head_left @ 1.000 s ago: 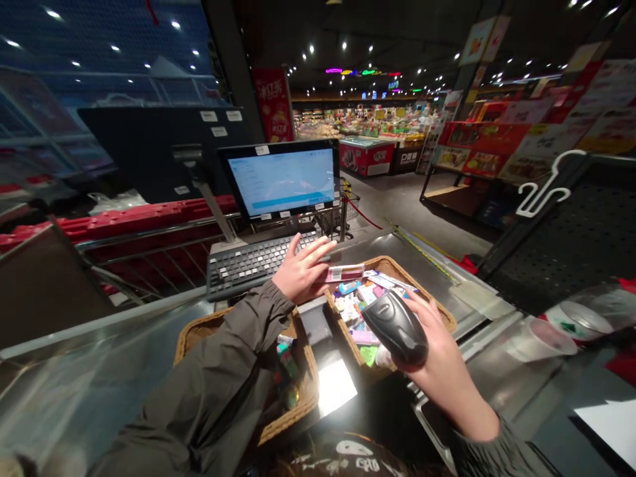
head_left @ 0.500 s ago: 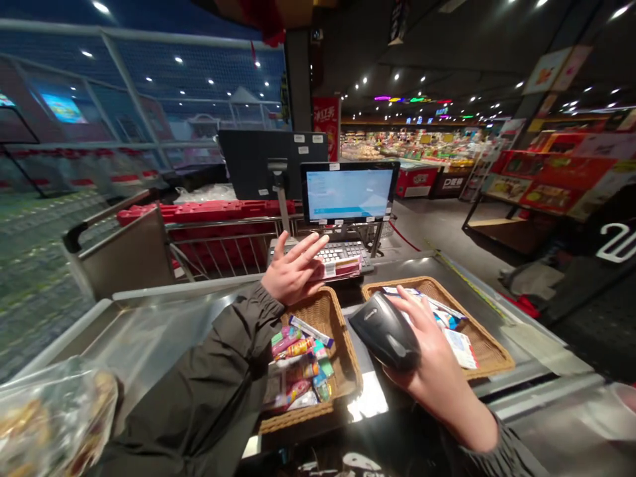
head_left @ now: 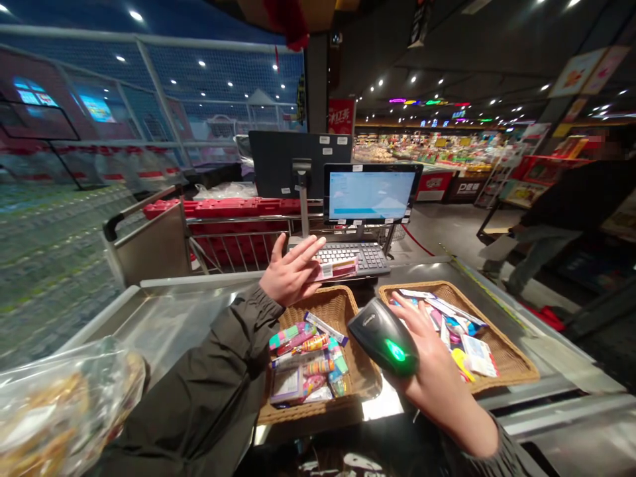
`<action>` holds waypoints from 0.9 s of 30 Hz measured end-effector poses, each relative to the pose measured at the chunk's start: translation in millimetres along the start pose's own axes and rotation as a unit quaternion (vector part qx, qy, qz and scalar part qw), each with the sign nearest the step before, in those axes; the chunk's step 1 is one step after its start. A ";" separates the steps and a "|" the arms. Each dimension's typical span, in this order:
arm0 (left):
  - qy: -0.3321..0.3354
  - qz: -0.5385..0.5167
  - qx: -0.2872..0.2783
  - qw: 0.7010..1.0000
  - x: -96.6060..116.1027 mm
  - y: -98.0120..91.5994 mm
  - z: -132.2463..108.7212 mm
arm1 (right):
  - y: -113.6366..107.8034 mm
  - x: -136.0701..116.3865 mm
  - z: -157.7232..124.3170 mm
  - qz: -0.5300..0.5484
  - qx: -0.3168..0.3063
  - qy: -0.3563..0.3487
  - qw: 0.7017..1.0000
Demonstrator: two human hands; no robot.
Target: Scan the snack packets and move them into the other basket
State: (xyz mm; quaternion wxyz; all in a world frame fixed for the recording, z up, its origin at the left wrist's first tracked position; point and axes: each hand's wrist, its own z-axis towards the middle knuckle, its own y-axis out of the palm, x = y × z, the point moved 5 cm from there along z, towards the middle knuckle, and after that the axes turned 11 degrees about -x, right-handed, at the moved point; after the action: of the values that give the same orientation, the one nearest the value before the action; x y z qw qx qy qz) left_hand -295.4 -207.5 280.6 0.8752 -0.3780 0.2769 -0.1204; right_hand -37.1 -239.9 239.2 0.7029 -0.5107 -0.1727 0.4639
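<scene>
My left hand (head_left: 289,273) holds a slim pink packet (head_left: 338,268) with a barcode label between thumb and fingers, just above the left wicker basket (head_left: 342,306) and in front of the keyboard (head_left: 356,256). My right hand (head_left: 431,371) grips a black handheld barcode scanner (head_left: 381,334), whose green light is lit; it points toward the packet. The scanner hovers between the two baskets. The left basket holds several small colourful snack packets (head_left: 304,361).
A second wicker basket (head_left: 517,372) of packets sits on the right of the steel counter (head_left: 169,311). A till screen (head_left: 368,195) stands behind the keyboard. A clear bag of food (head_left: 54,411) lies at lower left. A trolley (head_left: 149,242) and another person (head_left: 561,212) are beyond.
The view has swung left, bringing the bag of food and the other person into sight. The scanner's green light has come on. Both hands keep their hold and stay close together.
</scene>
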 end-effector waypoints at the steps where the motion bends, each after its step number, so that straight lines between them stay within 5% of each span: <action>1: -0.003 -0.005 -0.005 1.000 -1.0 0.0 -1.4 | 0.4 -0.6 -0.2 0.002 0.001 0.004 1.000; 27: -0.001 -0.058 -0.035 0.998 6.2 20.7 -9.1 | 0.9 -1.4 -11.5 0.007 -0.002 0.029 1.000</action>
State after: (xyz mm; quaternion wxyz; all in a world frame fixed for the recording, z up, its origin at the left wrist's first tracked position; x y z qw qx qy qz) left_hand -295.6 -201.3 258.0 0.8531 -0.4241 0.2577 -0.1610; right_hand -30.0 -247.5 233.9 0.7032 -0.5268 -0.1492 0.4535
